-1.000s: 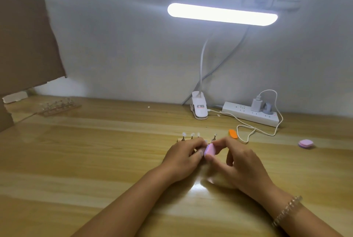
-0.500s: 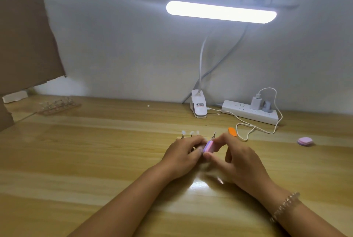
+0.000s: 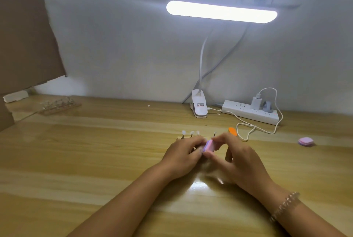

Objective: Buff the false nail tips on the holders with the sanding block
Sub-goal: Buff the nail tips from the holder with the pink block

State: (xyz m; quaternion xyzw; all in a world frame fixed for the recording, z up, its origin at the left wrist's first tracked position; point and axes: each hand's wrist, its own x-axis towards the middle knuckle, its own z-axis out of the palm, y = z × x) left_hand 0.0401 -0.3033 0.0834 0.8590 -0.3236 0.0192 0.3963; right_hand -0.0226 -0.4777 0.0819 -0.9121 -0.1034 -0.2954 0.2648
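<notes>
A small pink and purple sanding block point(image 3: 208, 146) is pinched between the thumb and forefinger of my right hand point(image 3: 236, 160). My left hand point(image 3: 183, 157) is curled beside it, its fingertips at the block; what they hold is hidden behind the fingers. Just beyond both hands stands a wooden holder strip point(image 3: 180, 138) with several thin stands, and pale false nail tips point(image 3: 192, 132) sit on top of them.
A second holder rack point(image 3: 59, 105) lies at the far left by a cardboard sheet point(image 3: 24, 38). A clip lamp point(image 3: 199, 107), a power strip point(image 3: 250, 112) with a white cable, an orange block point(image 3: 233, 131) and a pink block point(image 3: 306, 141) lie behind and to the right.
The sanding block has tilted and shifted slightly in my right fingers against my left fingertips. Both hands stay in the same spot on the table.
</notes>
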